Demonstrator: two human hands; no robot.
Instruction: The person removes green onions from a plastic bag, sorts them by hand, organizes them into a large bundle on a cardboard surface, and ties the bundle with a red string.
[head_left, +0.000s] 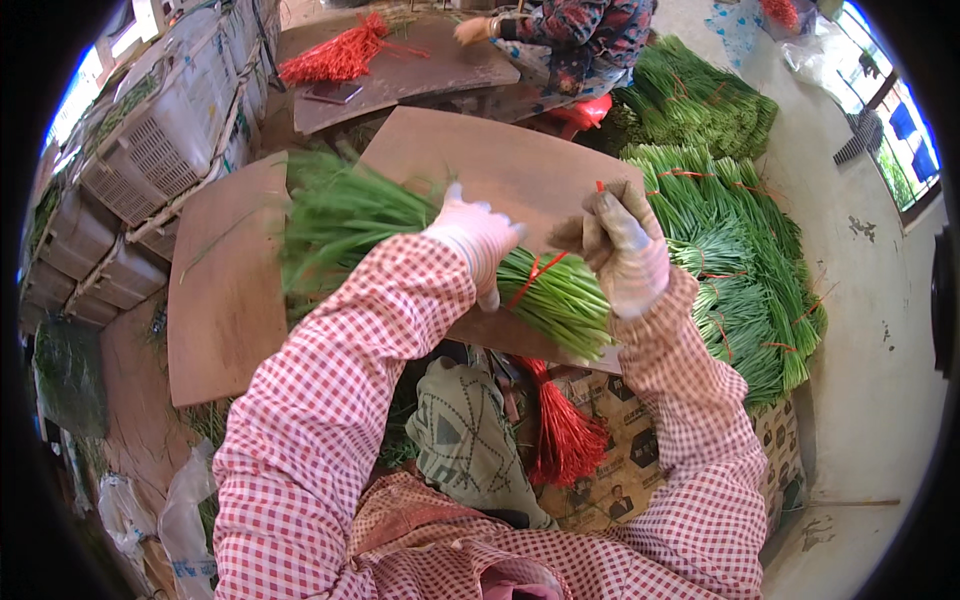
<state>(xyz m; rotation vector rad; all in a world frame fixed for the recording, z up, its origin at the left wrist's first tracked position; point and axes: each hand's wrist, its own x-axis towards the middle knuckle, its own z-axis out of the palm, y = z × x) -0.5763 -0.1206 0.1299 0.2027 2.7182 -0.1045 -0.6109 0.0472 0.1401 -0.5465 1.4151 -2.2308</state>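
A bundle of long green stalks with leafy tops, probably garlic chives (555, 300), lies across the brown board (495, 161) before me, its cut ends towards the right. A red tie (534, 279) runs round it near those ends. My left hand (476, 232), in a pale striped glove, rests over the middle of the bundle, left of the tie; its grip underneath is hidden. The leafy end is blurred. My right hand (619, 244), gloved with dirty fingertips, is raised at the board's right edge with thumb and fingers pinched on a short red tie end (599, 186).
Tied green bundles (727, 262) are piled to the right beside the wall. A hank of red ties (566, 431) hangs by my knee. Across the board, a co-worker (577, 37) sits at another table with red ties (341, 51) and a phone (332, 92). Plastic crates (157, 154) stand left.
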